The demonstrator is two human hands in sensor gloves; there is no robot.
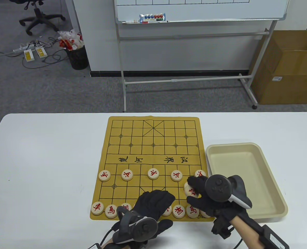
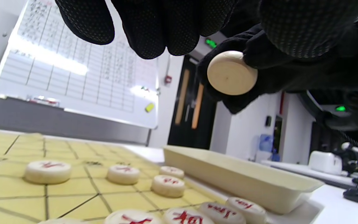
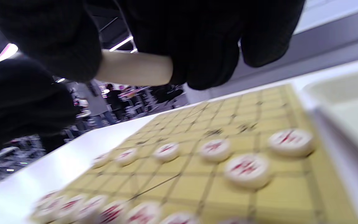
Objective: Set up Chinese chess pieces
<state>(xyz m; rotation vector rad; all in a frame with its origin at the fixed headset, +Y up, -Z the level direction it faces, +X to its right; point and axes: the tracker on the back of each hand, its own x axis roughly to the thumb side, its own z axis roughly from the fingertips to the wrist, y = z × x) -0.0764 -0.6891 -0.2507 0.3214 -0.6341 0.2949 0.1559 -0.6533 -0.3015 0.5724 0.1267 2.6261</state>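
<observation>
The chessboard is mustard yellow with a black line grid and black characters. The chess pieces are cream with red characters. The tray is pale beige, the table white, both gloves black.

Whiteboard, cardboard box, bin.

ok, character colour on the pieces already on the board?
Red on the cream pieces, clearest in the table view.

Red 兵 on front-row pieces
</observation>
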